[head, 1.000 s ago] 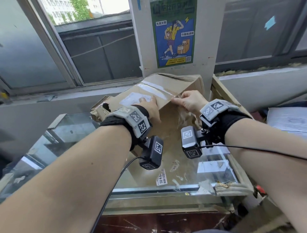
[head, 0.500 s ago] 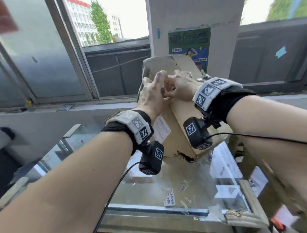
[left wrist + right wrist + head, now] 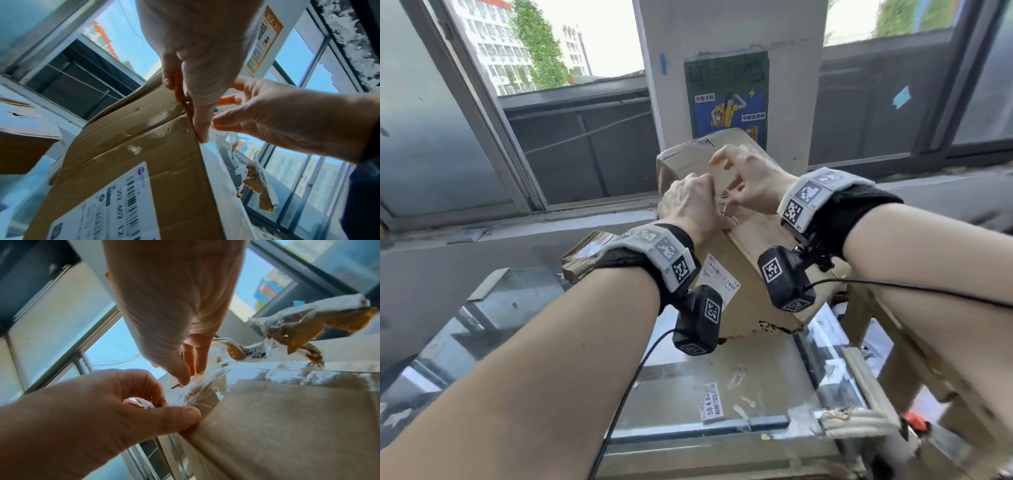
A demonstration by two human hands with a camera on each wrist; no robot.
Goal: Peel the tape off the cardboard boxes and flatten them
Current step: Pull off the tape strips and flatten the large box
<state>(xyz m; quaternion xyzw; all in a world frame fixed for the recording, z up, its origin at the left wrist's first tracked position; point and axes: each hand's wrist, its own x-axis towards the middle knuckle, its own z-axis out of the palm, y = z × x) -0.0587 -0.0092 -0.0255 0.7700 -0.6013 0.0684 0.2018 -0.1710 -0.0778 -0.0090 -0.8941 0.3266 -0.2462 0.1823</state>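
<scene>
A brown cardboard box [image 3: 753, 274] with a white shipping label [image 3: 719, 277] stands tilted on one end on the glass table. Both hands meet at its upper edge. My left hand [image 3: 717, 209] grips that edge, thumb on one face and curled fingers over the other, as the right wrist view shows of the left hand [image 3: 174, 407]. My right hand [image 3: 189, 374] pinches crumpled clear tape [image 3: 201, 386] at the same edge, its other fingers spread. A peeled strip of tape with torn cardboard stuck to it [image 3: 255, 186] hangs loose beyond the box [image 3: 133, 154].
The glass table top [image 3: 722, 387] carries stickers and scraps of tape. Crushed cardboard [image 3: 582, 253] lies behind my left wrist. A wooden frame [image 3: 914, 342] stands at the right. A pillar with a poster [image 3: 729, 102] and windows rise just behind the box.
The box was tipped from lying flat up onto its end. My left hand went from straight fingers to curled round the edge, and my right hand's fingers spread while it pulls tape.
</scene>
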